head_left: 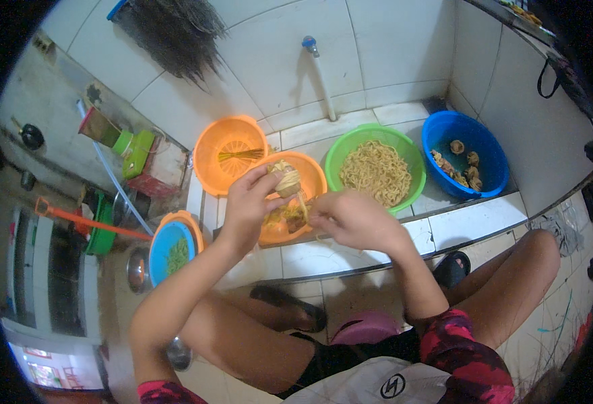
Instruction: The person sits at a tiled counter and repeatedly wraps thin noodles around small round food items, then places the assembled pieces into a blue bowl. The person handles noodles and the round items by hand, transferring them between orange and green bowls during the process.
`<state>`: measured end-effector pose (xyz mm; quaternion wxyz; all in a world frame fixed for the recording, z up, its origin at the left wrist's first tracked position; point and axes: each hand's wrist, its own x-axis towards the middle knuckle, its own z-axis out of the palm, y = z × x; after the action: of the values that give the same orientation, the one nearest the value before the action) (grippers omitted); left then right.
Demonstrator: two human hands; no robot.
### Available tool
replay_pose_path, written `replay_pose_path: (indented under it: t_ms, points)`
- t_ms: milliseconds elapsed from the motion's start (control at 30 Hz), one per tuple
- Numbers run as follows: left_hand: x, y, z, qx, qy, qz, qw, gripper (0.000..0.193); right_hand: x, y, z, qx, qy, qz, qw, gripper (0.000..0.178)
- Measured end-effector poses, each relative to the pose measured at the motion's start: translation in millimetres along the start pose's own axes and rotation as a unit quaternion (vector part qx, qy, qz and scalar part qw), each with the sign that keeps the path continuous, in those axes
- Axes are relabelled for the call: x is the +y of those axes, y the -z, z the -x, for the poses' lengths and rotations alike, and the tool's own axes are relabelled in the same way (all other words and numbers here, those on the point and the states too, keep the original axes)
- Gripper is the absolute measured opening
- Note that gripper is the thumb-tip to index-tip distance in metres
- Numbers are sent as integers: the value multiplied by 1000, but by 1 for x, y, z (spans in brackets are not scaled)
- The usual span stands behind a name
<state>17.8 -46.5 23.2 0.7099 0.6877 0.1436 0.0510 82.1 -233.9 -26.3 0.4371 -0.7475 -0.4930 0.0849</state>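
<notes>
My left hand (249,202) is closed around a noodle-wrapped ball (286,180), held above an orange basin (315,176) with a mixed yellow and brown filling inside. My right hand (354,219) pinches a noodle strand (303,203) that hangs from the ball. To the right of my hands, a green basin (335,145) holds a heap of noodles (376,174). Farther right stands a blue basin (480,130) with several similar noodle-wrapped balls (473,159). Behind the filling, an orange strainer basket (209,145) contains a bunch of thin sticks (241,155).
The basins stand on a low tiled ledge (468,214) beneath a wall tap (310,46). On the left are a light-blue bowl of chopped greens (168,252), a metal bowl (139,269) and a long orange handle (94,219). A dark brush (172,34) hangs on the wall.
</notes>
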Motion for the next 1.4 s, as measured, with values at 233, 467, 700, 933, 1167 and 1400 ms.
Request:
replay_pose_path:
  t_ms: [233,467,700,933,1167,1400]
  points:
    - [-3,0,1,-11,42,4,999,29,-5,-36,0,-4,10,-68,998,10]
    - [-21,-5,-1,-11,-120,-100,988,32,-17,-4,6,73,54,-49,995,9]
    - [-12,3,-3,2,-67,-124,990,33,-16,23,16,34,62,10,997,8]
    - [-23,1,-1,-62,-133,-108,983,29,-16,28,17,67,80,25,994,11]
    - [-32,-5,10,-92,-265,-291,915,35,-12,29,13,116,132,88,981,14]
    - [-25,-10,23,-160,-182,-210,947,35,24,19,3,159,147,-142,966,6]
